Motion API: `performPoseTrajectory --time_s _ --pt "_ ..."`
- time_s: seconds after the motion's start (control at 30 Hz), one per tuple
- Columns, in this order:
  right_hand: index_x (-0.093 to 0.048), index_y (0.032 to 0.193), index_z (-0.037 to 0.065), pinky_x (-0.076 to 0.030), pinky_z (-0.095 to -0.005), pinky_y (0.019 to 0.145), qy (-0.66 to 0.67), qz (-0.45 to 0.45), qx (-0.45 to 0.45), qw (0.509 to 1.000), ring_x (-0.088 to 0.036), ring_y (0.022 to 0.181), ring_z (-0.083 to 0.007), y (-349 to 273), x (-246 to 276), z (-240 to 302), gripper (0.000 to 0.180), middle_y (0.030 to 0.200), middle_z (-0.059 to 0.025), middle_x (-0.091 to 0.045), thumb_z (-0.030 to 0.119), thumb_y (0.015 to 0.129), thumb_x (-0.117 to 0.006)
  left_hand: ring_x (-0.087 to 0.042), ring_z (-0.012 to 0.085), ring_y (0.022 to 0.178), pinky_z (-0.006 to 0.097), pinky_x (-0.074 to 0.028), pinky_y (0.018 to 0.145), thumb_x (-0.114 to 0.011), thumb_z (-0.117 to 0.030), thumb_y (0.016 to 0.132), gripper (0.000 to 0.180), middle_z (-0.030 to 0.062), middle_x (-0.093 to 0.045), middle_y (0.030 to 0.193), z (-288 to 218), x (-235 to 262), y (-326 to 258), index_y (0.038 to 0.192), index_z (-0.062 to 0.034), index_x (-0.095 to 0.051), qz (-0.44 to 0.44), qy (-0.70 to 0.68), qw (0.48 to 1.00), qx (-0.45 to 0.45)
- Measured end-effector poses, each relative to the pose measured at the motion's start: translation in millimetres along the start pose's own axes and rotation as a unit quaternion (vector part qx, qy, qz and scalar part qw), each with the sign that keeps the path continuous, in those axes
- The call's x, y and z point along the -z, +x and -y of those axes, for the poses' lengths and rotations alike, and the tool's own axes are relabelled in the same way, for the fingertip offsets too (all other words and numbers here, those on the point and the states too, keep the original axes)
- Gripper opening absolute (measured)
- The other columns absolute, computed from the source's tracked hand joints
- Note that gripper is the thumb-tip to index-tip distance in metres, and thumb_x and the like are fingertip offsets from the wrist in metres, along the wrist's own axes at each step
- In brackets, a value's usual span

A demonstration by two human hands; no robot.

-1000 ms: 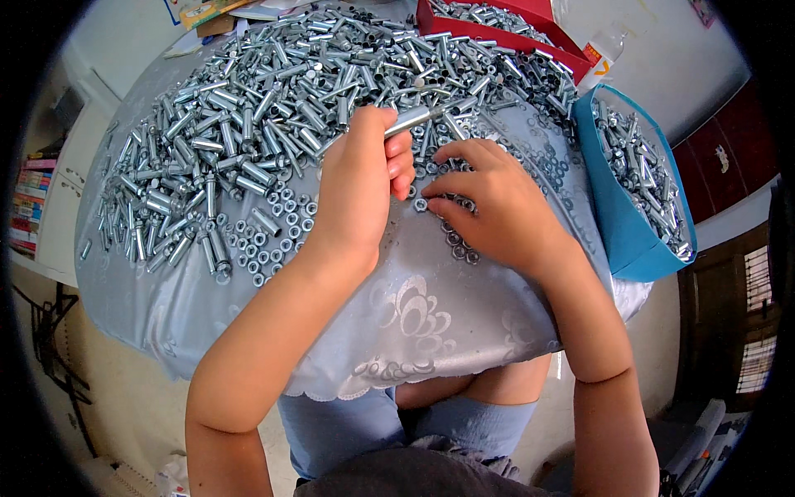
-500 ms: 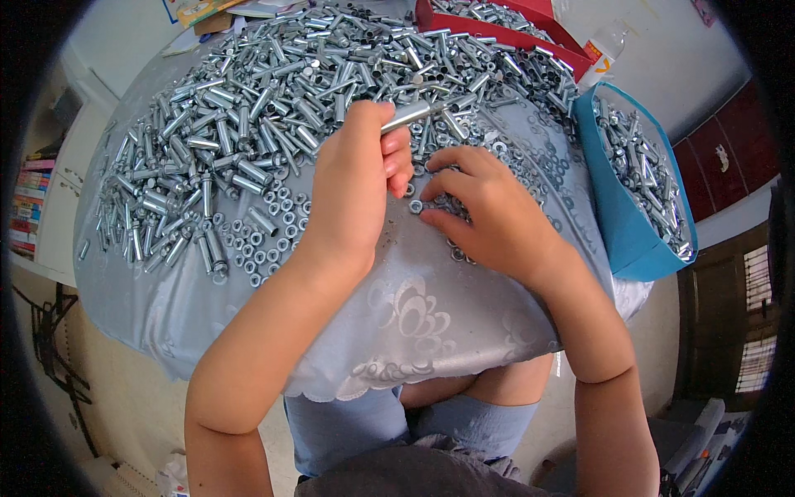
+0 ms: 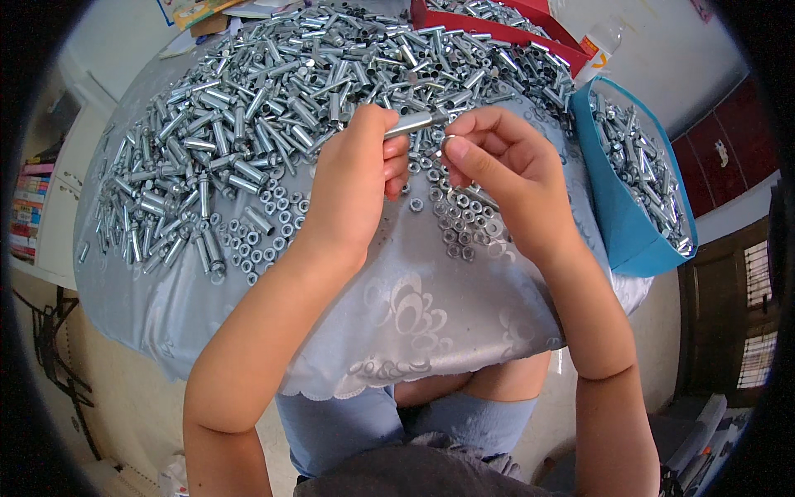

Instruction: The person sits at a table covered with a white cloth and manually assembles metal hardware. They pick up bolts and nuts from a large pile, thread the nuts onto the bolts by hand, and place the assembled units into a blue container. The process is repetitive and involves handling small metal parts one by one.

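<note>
A blue bin [image 3: 617,224] of bolts stands beside a red tray [image 3: 497,29] on the tablecloth [image 3: 431,306].

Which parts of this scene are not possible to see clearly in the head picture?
- Most of the metal bolt in the left hand: the closed grip covers it.
- The small ring at the right hand: too small to tell whether it is a nut or a washer.
- The red tray: cut off by the top edge.
- The bottom of the blue bin: filled with bolts.
</note>
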State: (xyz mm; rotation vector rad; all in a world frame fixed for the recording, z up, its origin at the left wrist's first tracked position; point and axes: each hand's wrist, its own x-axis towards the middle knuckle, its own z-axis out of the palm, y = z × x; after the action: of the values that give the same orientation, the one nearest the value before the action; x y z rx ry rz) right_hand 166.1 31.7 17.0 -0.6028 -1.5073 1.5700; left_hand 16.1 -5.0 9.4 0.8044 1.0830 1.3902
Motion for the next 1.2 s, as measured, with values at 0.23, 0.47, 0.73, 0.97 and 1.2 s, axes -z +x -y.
performPoseTrajectory --time_s 0.23,0.47,0.73,0.97,1.2 --pt "-0.055 0.092 -0.001 -0.042 -0.0198 0.062 -0.024 -0.027 -0.010 0.999 -0.052 0.070 -0.0079 3 6 0 0.016 0.080 -0.0033 -0.058 0.007 0.079 -0.061 -0.034 0.0107 0.052 0.025 -0.029 0.055 -0.040 -0.034 0.083 0.032 -0.0037 -0.031 0.052 -2 -5 -6 0.059 -0.0143 -0.032 0.001 0.036 0.999 -0.002" --pt "-0.055 0.091 -0.001 -0.042 -0.0195 0.061 -0.021 -0.034 -0.007 0.999 -0.051 0.067 -0.0076 4 7 -2 0.015 0.079 -0.0031 -0.058 0.008 0.079 -0.061 -0.032 0.0071 0.049 0.022 -0.027 0.049 -0.042 -0.032 0.082 0.032 -0.0042 -0.034 0.053 3 -3 -3 0.057 -0.0118 -0.037 -0.018 0.013 0.999 -0.034" --pt "-0.056 0.089 -0.001 -0.042 -0.0196 0.060 -0.035 -0.040 -0.007 0.999 -0.052 0.066 -0.0076 7 10 -3 0.013 0.077 -0.0034 -0.058 0.008 0.080 -0.059 -0.033 0.0086 0.048 0.023 -0.027 0.048 -0.041 -0.031 0.081 0.032 -0.0027 -0.034 0.051 1 4 5 0.057 -0.0110 -0.036 -0.029 0.038 0.997 -0.062" --pt "-0.059 0.091 0.001 -0.041 -0.0190 0.060 -0.031 -0.057 -0.045 0.997 -0.051 0.065 -0.0060 9 13 0 0.015 0.077 -0.0007 -0.059 0.011 0.080 -0.061 -0.035 0.0104 0.050 0.024 -0.030 0.052 -0.041 -0.031 0.083 0.032 -0.0028 -0.031 0.052 2 -1 0 0.058 -0.0127 -0.032 -0.009 0.064 0.997 -0.041" --pt "-0.059 0.094 0.002 -0.042 -0.0195 0.061 0.024 -0.037 -0.107 0.993 -0.050 0.065 -0.0060 8 16 -4 0.021 0.078 0.0004 -0.059 0.016 0.080 -0.062 -0.037 0.0102 0.049 0.024 -0.030 0.053 -0.040 -0.031 0.083 0.033 -0.0022 -0.034 0.051 2 -6 -3 0.057 -0.0127 -0.033 0.004 0.085 0.996 -0.015"
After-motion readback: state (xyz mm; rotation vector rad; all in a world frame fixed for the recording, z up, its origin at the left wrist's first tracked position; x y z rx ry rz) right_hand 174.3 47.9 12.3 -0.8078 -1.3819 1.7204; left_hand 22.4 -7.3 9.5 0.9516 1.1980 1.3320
